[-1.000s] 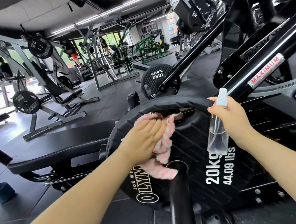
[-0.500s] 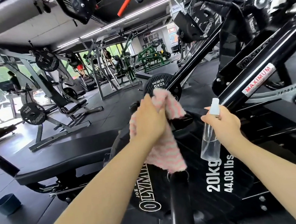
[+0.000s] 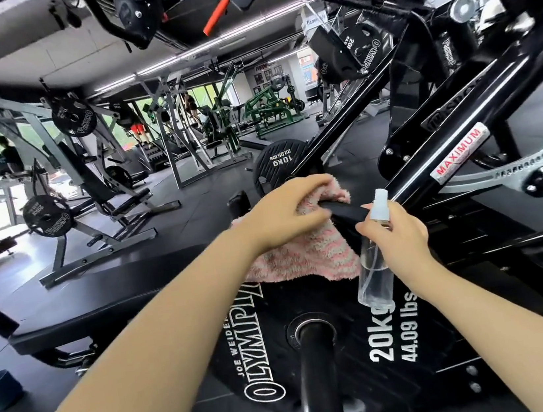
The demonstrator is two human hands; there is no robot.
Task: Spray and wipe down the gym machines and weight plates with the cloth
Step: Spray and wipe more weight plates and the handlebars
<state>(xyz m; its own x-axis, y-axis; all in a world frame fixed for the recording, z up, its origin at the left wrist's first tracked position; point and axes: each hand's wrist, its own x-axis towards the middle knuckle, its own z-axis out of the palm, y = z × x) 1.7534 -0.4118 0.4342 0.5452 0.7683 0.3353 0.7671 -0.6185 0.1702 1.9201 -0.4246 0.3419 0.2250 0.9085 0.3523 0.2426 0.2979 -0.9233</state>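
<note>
Gym floor, black machines all round. Left hand [image 3: 284,209] grips the pink cloth [image 3: 308,256], fingers curled over the far top rim of the 20 kg plate [image 3: 362,353]. Plate face lies just below those fingers; right hand [image 3: 396,234] wraps the spray bottle [image 3: 375,270] alongside, to the right.

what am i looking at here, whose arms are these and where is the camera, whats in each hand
This is one wide-angle picture from a camera worn on a person's head, looking forward and down, so the two bare arms are the wearer's own. There is no robot. The left hand grips a pink striped cloth draped over the top edge of a big black 20kg weight plate, which sits on a thick black bar. The right hand holds a clear spray bottle with a white cap beside the cloth. Around them is a gym with black machines; a smaller 10kg plate hangs behind.
</note>
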